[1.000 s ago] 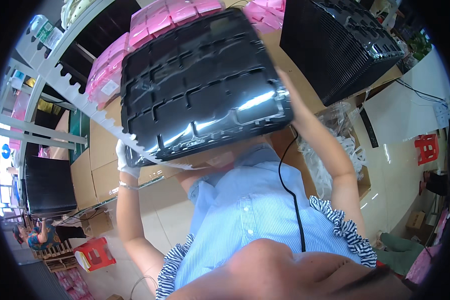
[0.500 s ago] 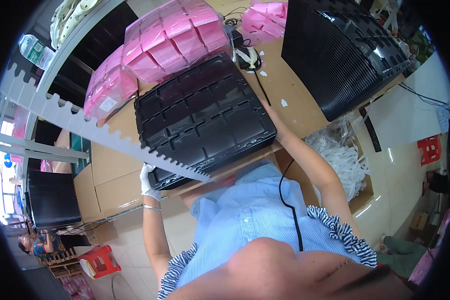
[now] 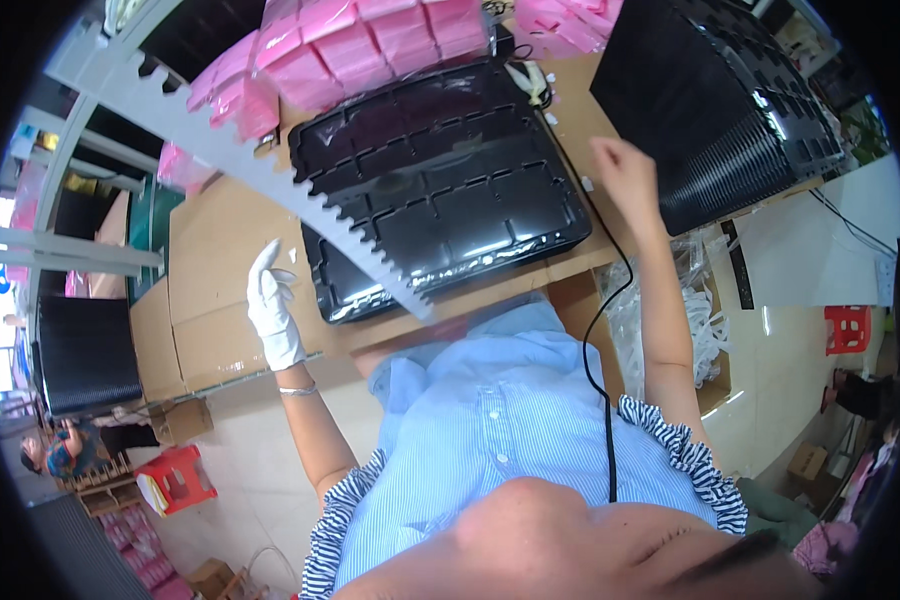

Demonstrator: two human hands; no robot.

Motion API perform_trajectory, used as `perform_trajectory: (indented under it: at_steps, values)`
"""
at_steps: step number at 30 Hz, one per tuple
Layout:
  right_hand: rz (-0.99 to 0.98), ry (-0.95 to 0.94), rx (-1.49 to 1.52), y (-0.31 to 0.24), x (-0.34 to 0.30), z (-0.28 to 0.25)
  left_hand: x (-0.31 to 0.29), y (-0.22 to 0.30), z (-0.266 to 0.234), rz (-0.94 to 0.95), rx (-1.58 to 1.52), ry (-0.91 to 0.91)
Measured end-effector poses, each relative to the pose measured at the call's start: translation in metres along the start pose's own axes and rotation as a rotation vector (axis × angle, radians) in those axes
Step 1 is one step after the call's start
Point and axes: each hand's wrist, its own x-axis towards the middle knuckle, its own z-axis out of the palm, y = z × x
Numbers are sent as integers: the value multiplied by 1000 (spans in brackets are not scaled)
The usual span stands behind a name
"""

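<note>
A black plastic tray (image 3: 440,190) with molded compartments lies on the cardboard-covered table in front of me. To its left, my left hand (image 3: 273,305), in a white glove, is raised with its fingers apart and holds nothing. My bare right hand (image 3: 628,182) is off the tray's right side, between it and a tall black stack of trays (image 3: 710,120). Its fingers are curled in, slightly blurred, and no object shows in them. A pale grey toothed strip (image 3: 270,180) crosses the view diagonally, hiding part of the tray's left side.
Pink plastic-wrapped packs (image 3: 370,50) stand behind the tray. A black cable (image 3: 595,210) runs past its right side. Under the table's right edge is a box of clear plastic scraps (image 3: 705,335). Red stools (image 3: 178,478) and another person (image 3: 70,448) are farther off.
Both hands have let go of the black tray. My left hand has moved out to the left and opened; my right hand has lifted away to the right and curled.
</note>
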Motion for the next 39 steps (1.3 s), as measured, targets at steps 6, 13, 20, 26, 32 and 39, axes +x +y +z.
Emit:
perform_trajectory:
  at_steps: [6, 13, 20, 26, 32, 39]
  values:
    - [-321, -185, 443, -97, -49, 22, -36, 70, 82, 44, 343, -380]
    - [-95, -817, 701, -135, -131, 73, -57, 87, 75, -299, -314, -31]
    - [-59, -737, 802, -151, -146, 91, -75, 67, 61, -342, -414, -172]
    - [-993, -257, 584, -164, -125, 104, -64, 57, 61, -359, -473, 70]
    - [-641, -513, 579, -196, 0, 161, -57, 52, 45, -341, -399, 147]
    - [-402, -578, 328, -183, 123, 311, -48, 47, 47, -329, -436, -24]
